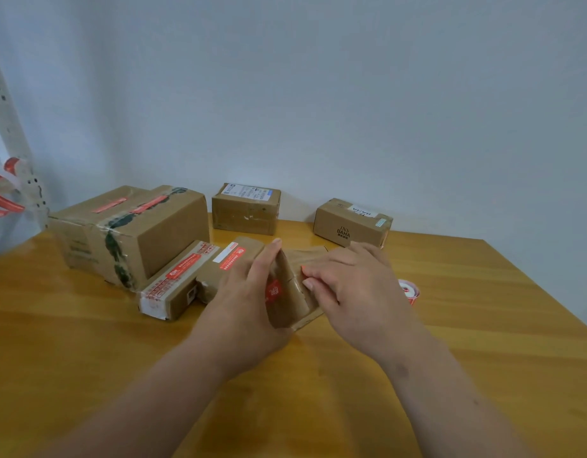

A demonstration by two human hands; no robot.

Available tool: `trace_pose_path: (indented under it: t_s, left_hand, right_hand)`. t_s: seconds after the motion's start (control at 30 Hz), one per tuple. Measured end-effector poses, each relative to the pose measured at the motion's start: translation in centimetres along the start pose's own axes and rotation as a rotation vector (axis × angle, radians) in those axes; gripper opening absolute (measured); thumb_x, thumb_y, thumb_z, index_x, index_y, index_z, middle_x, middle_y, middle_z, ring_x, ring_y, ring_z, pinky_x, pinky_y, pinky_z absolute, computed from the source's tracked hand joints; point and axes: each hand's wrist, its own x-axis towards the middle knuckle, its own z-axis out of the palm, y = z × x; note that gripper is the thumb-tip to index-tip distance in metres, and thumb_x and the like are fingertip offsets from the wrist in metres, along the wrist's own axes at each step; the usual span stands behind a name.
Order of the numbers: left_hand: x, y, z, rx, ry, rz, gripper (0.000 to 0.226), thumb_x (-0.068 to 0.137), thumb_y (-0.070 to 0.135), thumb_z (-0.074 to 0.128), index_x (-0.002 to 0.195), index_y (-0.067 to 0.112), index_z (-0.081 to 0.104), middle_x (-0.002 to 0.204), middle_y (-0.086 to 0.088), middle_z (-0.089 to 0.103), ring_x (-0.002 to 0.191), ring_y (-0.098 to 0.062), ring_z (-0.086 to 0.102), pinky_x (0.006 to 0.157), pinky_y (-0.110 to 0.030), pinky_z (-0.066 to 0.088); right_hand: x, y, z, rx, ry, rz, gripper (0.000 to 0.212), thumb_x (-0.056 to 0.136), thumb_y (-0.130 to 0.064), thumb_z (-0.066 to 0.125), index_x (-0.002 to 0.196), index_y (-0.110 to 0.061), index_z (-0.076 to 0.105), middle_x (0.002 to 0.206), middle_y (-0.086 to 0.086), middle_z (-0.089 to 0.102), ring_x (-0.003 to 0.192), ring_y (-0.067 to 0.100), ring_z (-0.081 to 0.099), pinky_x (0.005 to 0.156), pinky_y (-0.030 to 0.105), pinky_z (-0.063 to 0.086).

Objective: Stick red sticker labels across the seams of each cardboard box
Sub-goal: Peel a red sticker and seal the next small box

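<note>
A small cardboard box stands tilted at the table's middle. My left hand grips its left side. A red sticker label lies across its near face, beside my left thumb. My right hand rests on the box's right side, fingertips pressing on the taped seam. A roll of red stickers lies just right of my right hand, partly hidden by it.
Left of the held box lie two small boxes with red labels, and behind them a large box with red labels. Two more boxes stand at the back by the wall. Red strips hang at far left.
</note>
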Motion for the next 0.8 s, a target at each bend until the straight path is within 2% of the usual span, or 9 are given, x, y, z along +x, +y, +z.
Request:
trace_pose_path:
  t_s: [0.13, 0.33, 0.5, 0.57, 0.67, 0.73, 0.8]
  left_hand:
    - [0.05, 0.02, -0.10, 0.054, 0.006, -0.003, 0.121, 0.069, 0.039, 0.084, 0.141, 0.056, -0.012, 0.148, 0.013, 0.018, 0.136, -0.017, 0.027, 0.105, -0.040, 0.045]
    - [0.18, 0.25, -0.06, 0.085, 0.001, 0.011, 0.120, 0.071, 0.039, 0.082, 0.142, 0.054, -0.014, 0.148, 0.010, 0.019, 0.137, -0.017, 0.027, 0.105, -0.039, 0.045]
    - [0.33, 0.14, 0.05, 0.102, 0.001, 0.025, 0.120, 0.071, 0.041, 0.081, 0.140, 0.056, -0.016, 0.147, 0.012, 0.017, 0.137, -0.016, 0.026, 0.103, -0.037, 0.046]
    - [0.34, 0.07, 0.10, 0.104, 0.003, 0.027, 0.120, 0.071, 0.042, 0.081, 0.140, 0.056, -0.015, 0.147, 0.012, 0.017, 0.136, -0.016, 0.026, 0.102, -0.037, 0.046]
    - [0.28, -0.23, 0.21, 0.096, 0.012, 0.030, 0.120, 0.070, 0.041, 0.082, 0.141, 0.055, -0.014, 0.147, 0.013, 0.018, 0.136, -0.016, 0.026, 0.102, -0.037, 0.045]
    - [0.18, -0.41, 0.27, 0.066, 0.021, 0.032, 0.121, 0.069, 0.042, 0.083, 0.142, 0.053, -0.012, 0.147, 0.016, 0.016, 0.136, -0.015, 0.026, 0.103, -0.037, 0.044]
    - [0.07, -0.54, 0.33, 0.041, 0.022, 0.018, 0.122, 0.068, 0.044, 0.084, 0.143, 0.052, -0.012, 0.149, 0.017, 0.015, 0.137, -0.014, 0.027, 0.104, -0.036, 0.043]
  right_hand:
    - [0.21, -0.22, -0.26, -0.150, 0.011, -0.028, 0.027, 0.090, -0.031, 0.049, 0.094, -0.031, 0.076, 0.088, -0.011, 0.071, 0.081, 0.016, 0.066, 0.106, 0.042, 0.040]
    - [0.13, -0.57, -0.23, -0.212, 0.071, -0.077, 0.014, 0.088, -0.020, 0.062, 0.081, -0.022, 0.074, 0.077, -0.005, 0.070, 0.073, 0.013, 0.068, 0.098, 0.044, 0.050]
    - [0.32, -0.67, -0.18, -0.197, 0.092, -0.043, 0.018, 0.087, -0.020, 0.058, 0.075, -0.019, 0.070, 0.073, -0.003, 0.069, 0.067, 0.014, 0.065, 0.092, 0.041, 0.053]
    - [0.32, -0.77, -0.21, -0.143, 0.092, -0.005, 0.016, 0.086, -0.019, 0.058, 0.073, -0.019, 0.067, 0.071, -0.004, 0.066, 0.064, 0.014, 0.062, 0.085, 0.038, 0.056]
    - [0.28, -0.90, -0.15, -0.013, 0.074, 0.122, 0.018, 0.090, -0.022, 0.052, 0.072, -0.023, 0.055, 0.074, -0.007, 0.058, 0.065, 0.013, 0.055, 0.063, 0.032, 0.052]
    - [0.29, -0.79, -0.04, 0.156, 0.073, 0.269, 0.020, 0.091, -0.021, 0.050, 0.072, -0.022, 0.048, 0.077, -0.007, 0.054, 0.069, 0.012, 0.053, 0.060, 0.030, 0.046]
    - [0.36, -0.56, -0.09, 0.276, 0.093, 0.411, 0.020, 0.092, -0.019, 0.048, 0.072, -0.019, 0.050, 0.075, -0.006, 0.053, 0.066, 0.009, 0.050, 0.056, 0.021, 0.038]
